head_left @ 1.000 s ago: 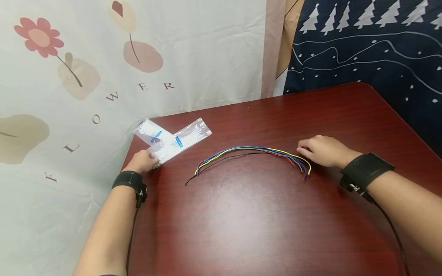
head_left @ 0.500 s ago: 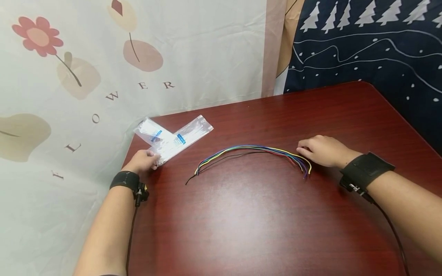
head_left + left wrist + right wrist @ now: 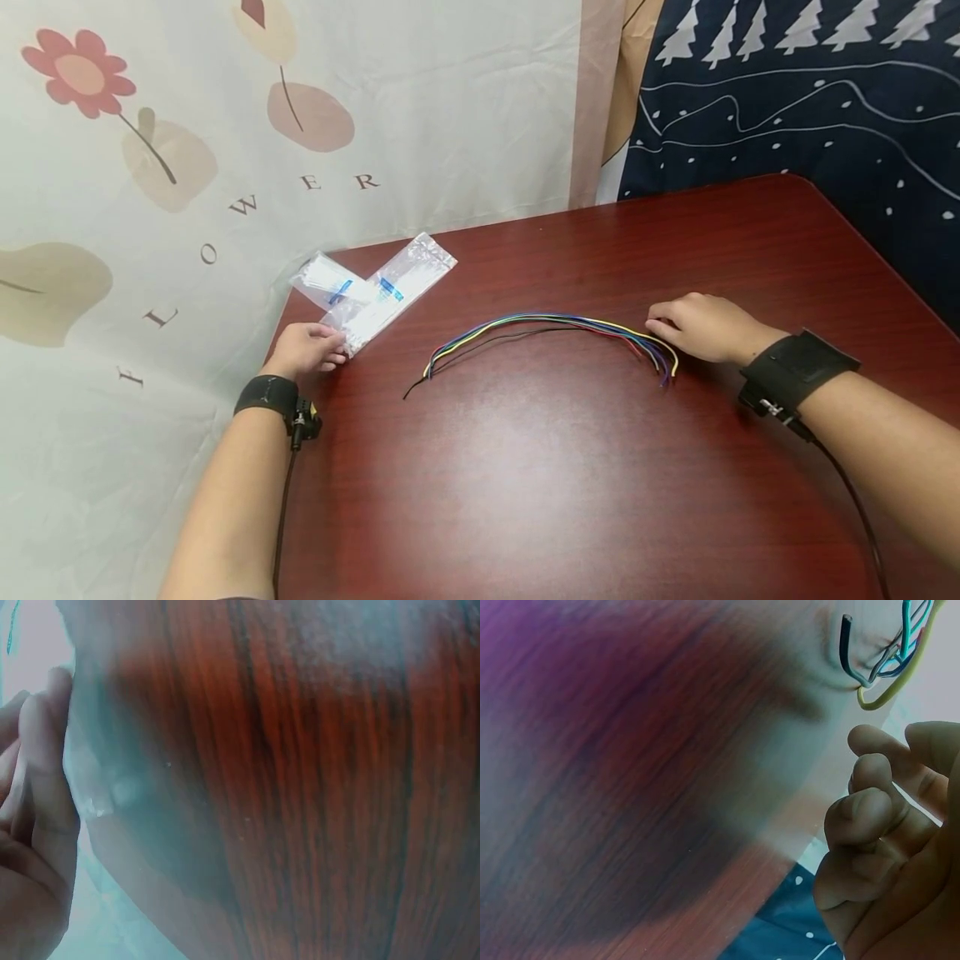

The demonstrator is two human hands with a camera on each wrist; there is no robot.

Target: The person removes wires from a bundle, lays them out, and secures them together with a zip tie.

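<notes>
In the head view my left hand (image 3: 307,348) is at the near end of a clear plastic bag of white cable ties (image 3: 392,292) with a blue label. Its fingertips touch the bag's lower corner, thumb above the other fingers. Under that bag's left side lies a second bag of cable ties (image 3: 330,279). A bundle of coloured wires (image 3: 536,318) arches across the middle of the table. My right hand (image 3: 701,327) rests beside the wires' right end, fingers loosely curled and holding nothing. The right wrist view has the wire ends (image 3: 881,679) just beyond those fingertips.
The dark red wooden table (image 3: 555,467) has a rounded far right corner. A pale flower-print curtain (image 3: 450,117) hangs along its back and left sides, and a navy tree-print cloth (image 3: 787,108) hangs at the right. Black cables run from both wrist straps.
The upper cable tie bag has turned, its far end shifting away toward the back. My left hand's fingers have straightened at its corner. The right hand and wires stay put.
</notes>
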